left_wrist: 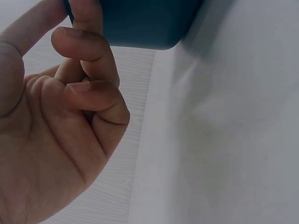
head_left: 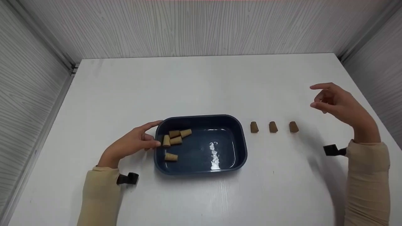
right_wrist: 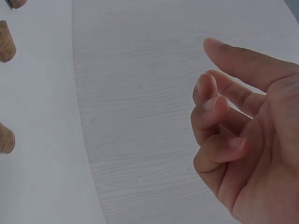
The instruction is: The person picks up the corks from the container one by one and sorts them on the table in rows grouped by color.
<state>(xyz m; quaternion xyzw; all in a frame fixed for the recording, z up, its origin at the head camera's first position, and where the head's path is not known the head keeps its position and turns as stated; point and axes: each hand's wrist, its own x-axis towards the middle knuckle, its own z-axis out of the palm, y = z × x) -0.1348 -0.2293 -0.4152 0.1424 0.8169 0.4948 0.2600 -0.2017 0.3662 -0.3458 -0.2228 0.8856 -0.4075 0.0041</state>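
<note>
At the left end of a dark blue tray [head_left: 201, 174], my left hand [head_left: 133, 142] holds the rim, thumb on the edge and index finger at the far left corner. Its other fingers curl in the left wrist view, where part of the tray [left_wrist: 140, 28] shows. Several tapered corks [head_left: 171, 157] lie in the tray's left half. To the right of the tray, three more stand in a row: a near cork [head_left: 254, 127], a middle cork [head_left: 273, 127] and a far-right cork [head_left: 293, 127]. My right hand [head_left: 340, 102] hovers beyond the row, fingers loosely bent, holding nothing.
The white table [head_left: 204, 84] ends at a pale wood-grain panel [head_left: 201, 28] at the back. Similar panels stand at the left and right sides. A black wrist mount [head_left: 128, 179] sticks out from the left sleeve, another mount [head_left: 333, 150] from the right.
</note>
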